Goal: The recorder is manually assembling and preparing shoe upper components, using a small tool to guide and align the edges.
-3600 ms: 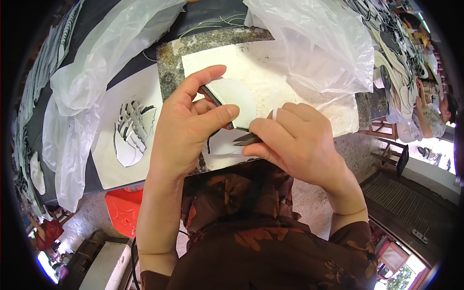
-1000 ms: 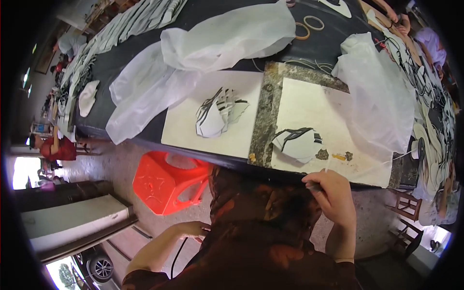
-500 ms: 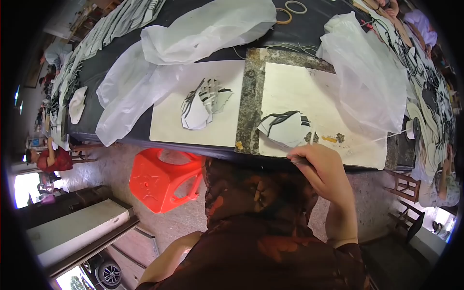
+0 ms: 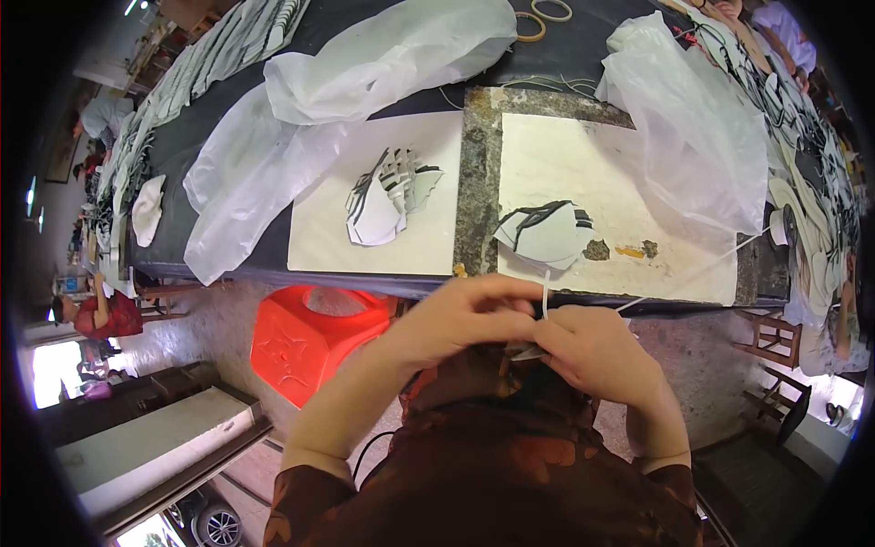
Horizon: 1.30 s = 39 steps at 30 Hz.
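My left hand (image 4: 469, 314) and my right hand (image 4: 602, 351) meet in front of my body, just off the table's near edge. Between their fingertips stands the end of a narrow white strip (image 4: 546, 294), pinched by both. The strip runs on from my right hand to a white spool (image 4: 781, 226) at the table's right side. Something small and greyish shows under the fingers, too hidden to name. Beyond the hands, a stack of white cut pieces with black trim (image 4: 550, 239) lies on the right cream board (image 4: 583, 164).
More white and black pieces (image 4: 378, 214) lie on the left cream board (image 4: 314, 242). Plastic bags (image 4: 392, 64) (image 4: 684, 137) and tape rings (image 4: 530, 27) lie behind. Left of my legs stands a red stool (image 4: 292, 351). Strips of material (image 4: 205, 68) line the table's far left; other people are at the sides.
My left hand has come up from below to join my right hand. The right hand has drawn slightly nearer my body, off the board, bringing the white strip with it.
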### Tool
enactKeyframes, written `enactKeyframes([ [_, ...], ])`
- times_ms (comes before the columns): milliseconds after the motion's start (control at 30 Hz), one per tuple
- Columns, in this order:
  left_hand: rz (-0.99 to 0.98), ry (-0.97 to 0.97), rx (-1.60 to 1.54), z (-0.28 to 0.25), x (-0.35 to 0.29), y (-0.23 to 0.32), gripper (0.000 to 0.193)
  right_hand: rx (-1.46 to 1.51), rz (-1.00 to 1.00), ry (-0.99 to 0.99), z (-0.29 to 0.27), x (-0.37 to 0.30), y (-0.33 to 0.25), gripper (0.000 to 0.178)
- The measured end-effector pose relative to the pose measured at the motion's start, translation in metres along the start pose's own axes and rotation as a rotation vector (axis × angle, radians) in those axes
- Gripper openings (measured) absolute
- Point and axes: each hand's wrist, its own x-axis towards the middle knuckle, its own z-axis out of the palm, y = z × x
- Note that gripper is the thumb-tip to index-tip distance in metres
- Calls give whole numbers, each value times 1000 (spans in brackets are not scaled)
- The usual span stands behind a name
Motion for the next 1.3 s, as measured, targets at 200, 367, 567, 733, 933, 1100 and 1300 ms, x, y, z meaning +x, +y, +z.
enactKeyframes([
  [200,-70,-97,-151,9,17,-15,22,-38,28,-41,7,-8,-6,15],
  [367,-44,-39,-271,3,18,-27,9,46,-5,-52,12,-4,3,17],
  [567,-58,-17,-302,-4,23,-35,10,63,55,-85,11,0,2,18],
  [733,35,30,-318,-7,26,-42,10,229,173,-22,9,0,8,20],
  [933,67,95,-228,0,18,-32,11,547,641,189,5,2,-2,23],
  [1100,158,157,-96,3,15,-22,8,647,691,211,2,5,11,22],
  [1300,330,182,36,1,24,-20,7,1026,818,293,-5,11,24,14],
])
